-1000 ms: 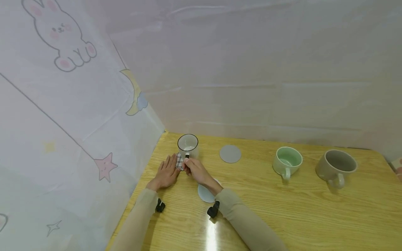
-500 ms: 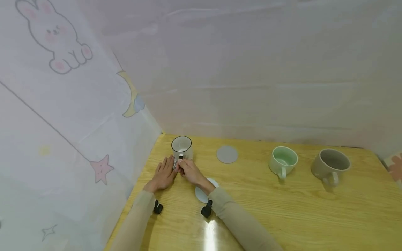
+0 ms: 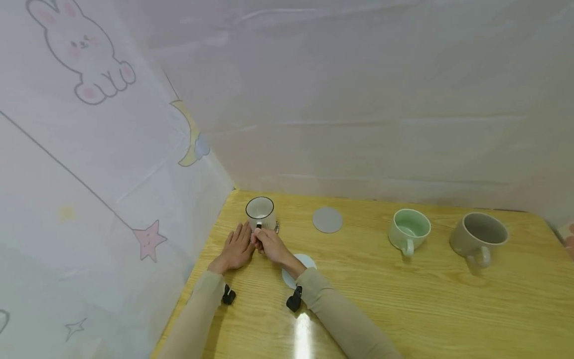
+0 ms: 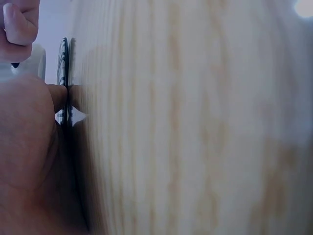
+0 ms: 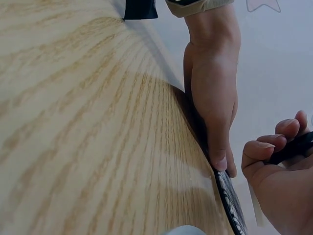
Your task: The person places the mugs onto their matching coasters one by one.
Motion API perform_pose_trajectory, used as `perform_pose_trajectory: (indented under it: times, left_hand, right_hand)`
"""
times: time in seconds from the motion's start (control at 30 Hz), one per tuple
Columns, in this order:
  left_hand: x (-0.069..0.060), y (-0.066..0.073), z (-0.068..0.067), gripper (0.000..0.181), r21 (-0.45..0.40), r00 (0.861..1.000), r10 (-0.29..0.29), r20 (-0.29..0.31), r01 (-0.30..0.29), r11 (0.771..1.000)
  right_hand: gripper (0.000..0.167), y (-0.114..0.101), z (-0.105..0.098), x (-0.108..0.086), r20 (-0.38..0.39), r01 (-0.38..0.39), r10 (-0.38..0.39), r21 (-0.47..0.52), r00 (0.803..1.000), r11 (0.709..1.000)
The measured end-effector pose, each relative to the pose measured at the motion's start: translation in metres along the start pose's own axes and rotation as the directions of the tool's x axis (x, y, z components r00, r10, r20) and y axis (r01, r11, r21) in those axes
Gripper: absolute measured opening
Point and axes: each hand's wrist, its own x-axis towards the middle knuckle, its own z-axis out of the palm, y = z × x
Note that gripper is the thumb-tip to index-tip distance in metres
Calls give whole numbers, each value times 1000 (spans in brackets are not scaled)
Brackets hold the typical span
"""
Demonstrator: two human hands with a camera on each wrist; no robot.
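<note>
A white mug with a dark rim is near the back left corner of the table, over a patterned coaster that mostly hides beneath it. My right hand pinches the mug's black handle. Flat on the table to the left, my left hand lies with its fingers straight, its thumb side at the coaster. In the left wrist view the thumb meets the edge of the coaster. The right wrist view has the left hand touching the coaster, and the right fingers curled around the handle.
A grey round coaster lies right of the mug, and a white round one is partly under my right forearm. Farther right stand a green cup and a grey mug. Cloth walls border the table behind and at left.
The mug and my right hand have shifted left over the patterned coaster, whose right edge now shows beside the mug instead of its left part. My left hand stays flat in about the same place.
</note>
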Motion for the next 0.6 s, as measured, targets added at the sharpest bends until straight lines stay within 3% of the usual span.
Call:
perform_pose_trajectory:
  times: [0.27,0.6]
  left_hand:
    - [3,-3,4,71,50,1000,-22,14,22,999]
    - [3,-3,3,72,47,1000,-18,15,18,999]
  right_hand:
    - [51,5,-2,3,-11,-33,33,10,999,999]
    - [50,6,-1,5,7,-69,69,25,998,997]
